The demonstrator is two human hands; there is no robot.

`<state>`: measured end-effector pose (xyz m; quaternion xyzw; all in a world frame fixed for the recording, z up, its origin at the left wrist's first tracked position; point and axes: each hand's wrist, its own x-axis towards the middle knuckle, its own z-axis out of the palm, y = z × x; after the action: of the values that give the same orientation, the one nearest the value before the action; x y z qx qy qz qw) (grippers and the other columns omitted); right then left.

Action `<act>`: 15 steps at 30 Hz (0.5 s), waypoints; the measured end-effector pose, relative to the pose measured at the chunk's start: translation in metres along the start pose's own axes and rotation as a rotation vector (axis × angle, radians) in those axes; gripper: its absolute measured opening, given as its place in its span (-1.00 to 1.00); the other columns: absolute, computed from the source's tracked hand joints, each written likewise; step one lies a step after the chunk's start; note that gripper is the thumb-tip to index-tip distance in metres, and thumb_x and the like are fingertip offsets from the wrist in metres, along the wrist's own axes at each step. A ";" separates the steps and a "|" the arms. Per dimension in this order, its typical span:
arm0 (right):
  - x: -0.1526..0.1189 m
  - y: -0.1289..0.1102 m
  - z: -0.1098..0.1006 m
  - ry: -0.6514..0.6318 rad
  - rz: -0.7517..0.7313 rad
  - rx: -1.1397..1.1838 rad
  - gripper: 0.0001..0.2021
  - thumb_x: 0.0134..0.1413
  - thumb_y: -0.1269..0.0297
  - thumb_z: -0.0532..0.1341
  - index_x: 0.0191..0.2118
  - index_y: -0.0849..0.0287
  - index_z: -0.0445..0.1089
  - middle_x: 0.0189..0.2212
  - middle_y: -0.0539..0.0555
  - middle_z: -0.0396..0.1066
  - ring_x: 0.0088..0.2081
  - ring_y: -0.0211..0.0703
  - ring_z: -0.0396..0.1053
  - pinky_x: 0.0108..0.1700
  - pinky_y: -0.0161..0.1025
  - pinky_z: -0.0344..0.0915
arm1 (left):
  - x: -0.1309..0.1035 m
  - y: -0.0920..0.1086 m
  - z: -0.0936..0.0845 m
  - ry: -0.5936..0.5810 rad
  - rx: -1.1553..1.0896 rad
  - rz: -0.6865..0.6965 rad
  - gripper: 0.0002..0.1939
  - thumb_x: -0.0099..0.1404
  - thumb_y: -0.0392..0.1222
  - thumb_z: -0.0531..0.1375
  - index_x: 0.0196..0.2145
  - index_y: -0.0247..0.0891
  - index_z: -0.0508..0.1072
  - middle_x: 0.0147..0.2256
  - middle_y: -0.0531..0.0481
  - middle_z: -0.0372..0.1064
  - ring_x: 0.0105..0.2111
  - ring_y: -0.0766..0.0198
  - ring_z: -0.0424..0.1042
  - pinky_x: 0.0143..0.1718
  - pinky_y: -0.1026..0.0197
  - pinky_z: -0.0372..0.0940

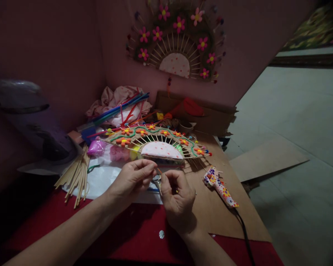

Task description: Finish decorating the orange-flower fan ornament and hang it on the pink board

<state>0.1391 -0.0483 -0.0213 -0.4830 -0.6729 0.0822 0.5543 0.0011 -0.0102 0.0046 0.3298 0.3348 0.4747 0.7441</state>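
Observation:
My left hand (137, 176) is closed in a pinch on one end of a thin orange strand (159, 170). The other end runs into the fingertips of my right hand (179, 197), which are also pinched together; the strand is too small to name its kind. Just beyond both hands stands a fan-shaped craft piece (162, 150) with a white dotted half-round, thin sticks, orange flowers and a green wavy line. Partly hidden between the hands is a metal tool, perhaps scissors (156, 181).
A flower-patterned glue gun (218, 186) lies right on cardboard (224, 221), its black cord running off the front. Wooden sticks (75, 177) lie left. Behind are pipe cleaners (119, 107) and cloth (108, 101). A similar pink-flowered fan (174, 64) hangs on the wall. Red cloth (122, 236) covers the front.

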 end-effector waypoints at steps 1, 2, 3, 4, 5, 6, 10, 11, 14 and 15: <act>0.000 0.000 0.000 0.007 0.012 0.015 -0.96 0.16 0.36 0.15 -0.31 0.18 0.32 -0.55 -0.05 0.36 -0.56 -0.33 0.30 -0.52 -0.38 0.20 | -0.001 0.000 0.002 -0.007 0.008 -0.024 -0.75 -0.04 -0.18 0.42 -0.43 -0.38 0.52 -0.56 0.06 0.33 -0.68 0.58 0.09 -0.68 0.46 -0.05; 0.001 0.001 0.001 0.014 0.024 0.036 -0.96 0.16 0.36 0.15 -0.30 0.18 0.33 -0.54 -0.04 0.37 -0.56 -0.33 0.31 -0.52 -0.38 0.21 | -0.003 -0.001 0.004 -0.012 0.012 -0.046 -0.74 -0.07 -0.21 0.43 -0.42 -0.39 0.54 -0.57 0.05 0.34 -0.66 0.56 0.13 -0.66 0.45 -0.02; 0.001 0.001 0.002 0.020 0.035 0.059 -0.96 0.16 0.36 0.15 -0.30 0.18 0.33 -0.53 -0.04 0.38 -0.55 -0.33 0.32 -0.51 -0.38 0.23 | -0.005 -0.001 0.007 -0.012 0.013 -0.064 -0.74 -0.09 -0.22 0.44 -0.42 -0.40 0.56 -0.58 0.04 0.35 -0.65 0.55 0.15 -0.64 0.44 0.00; 0.001 0.001 0.002 0.021 0.043 0.078 -0.96 0.16 0.36 0.15 -0.29 0.19 0.33 -0.52 -0.04 0.39 -0.55 -0.33 0.33 -0.50 -0.38 0.24 | -0.006 -0.001 0.009 -0.008 0.011 -0.075 -0.73 -0.11 -0.22 0.45 -0.43 -0.41 0.57 -0.58 0.03 0.36 -0.64 0.54 0.16 -0.63 0.44 0.02; 0.001 0.001 0.002 0.021 0.047 0.090 -0.97 0.16 0.37 0.16 -0.29 0.19 0.33 -0.52 -0.04 0.39 -0.55 -0.33 0.33 -0.49 -0.38 0.24 | -0.007 -0.002 0.011 0.000 0.005 -0.077 -0.74 -0.11 -0.21 0.45 -0.45 -0.41 0.57 -0.59 0.02 0.37 -0.64 0.53 0.17 -0.63 0.43 0.03; 0.001 0.001 0.003 0.018 0.046 0.090 -0.97 0.16 0.37 0.16 -0.29 0.19 0.33 -0.52 -0.04 0.40 -0.55 -0.34 0.33 -0.49 -0.38 0.24 | -0.008 -0.002 0.012 0.013 -0.004 -0.073 -0.74 -0.12 -0.20 0.46 -0.46 -0.41 0.57 -0.59 0.01 0.37 -0.63 0.51 0.18 -0.62 0.42 0.04; -0.001 0.002 0.004 -0.014 0.026 0.044 -0.97 0.15 0.37 0.17 -0.30 0.19 0.35 -0.53 -0.05 0.39 -0.55 -0.32 0.32 -0.49 -0.36 0.22 | -0.007 -0.004 0.011 0.038 -0.036 -0.035 -0.75 -0.14 -0.22 0.46 -0.49 -0.37 0.54 -0.56 0.01 0.39 -0.56 0.45 0.28 -0.54 0.42 0.15; -0.001 0.002 0.004 -0.024 0.021 0.034 -0.96 0.15 0.37 0.17 -0.30 0.18 0.36 -0.53 -0.05 0.39 -0.54 -0.32 0.31 -0.47 -0.35 0.22 | -0.006 -0.004 0.010 0.036 -0.039 -0.028 -0.76 -0.13 -0.23 0.46 -0.50 -0.37 0.53 -0.55 0.02 0.39 -0.55 0.45 0.29 -0.53 0.43 0.16; 0.005 0.001 0.001 -0.005 -0.032 0.030 -0.93 0.17 0.39 0.14 -0.31 0.18 0.37 -0.45 -0.01 0.40 -0.42 -0.27 0.36 -0.33 -0.30 0.28 | -0.004 -0.003 0.006 0.008 -0.026 -0.007 -0.78 -0.06 -0.20 0.43 -0.49 -0.36 0.50 -0.60 0.09 0.29 -0.63 0.52 0.18 -0.61 0.45 0.06; 0.009 0.002 -0.001 0.036 -0.056 0.037 -0.91 0.18 0.39 0.12 -0.31 0.18 0.37 -0.39 0.02 0.41 -0.34 -0.24 0.38 -0.25 -0.27 0.29 | -0.004 -0.002 0.005 -0.003 -0.015 0.001 -0.77 -0.04 -0.19 0.42 -0.48 -0.36 0.49 -0.62 0.10 0.26 -0.65 0.54 0.12 -0.64 0.46 0.01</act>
<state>0.1417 -0.0411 -0.0157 -0.4552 -0.6742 0.0706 0.5773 0.0046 -0.0151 0.0067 0.3249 0.3299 0.4773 0.7468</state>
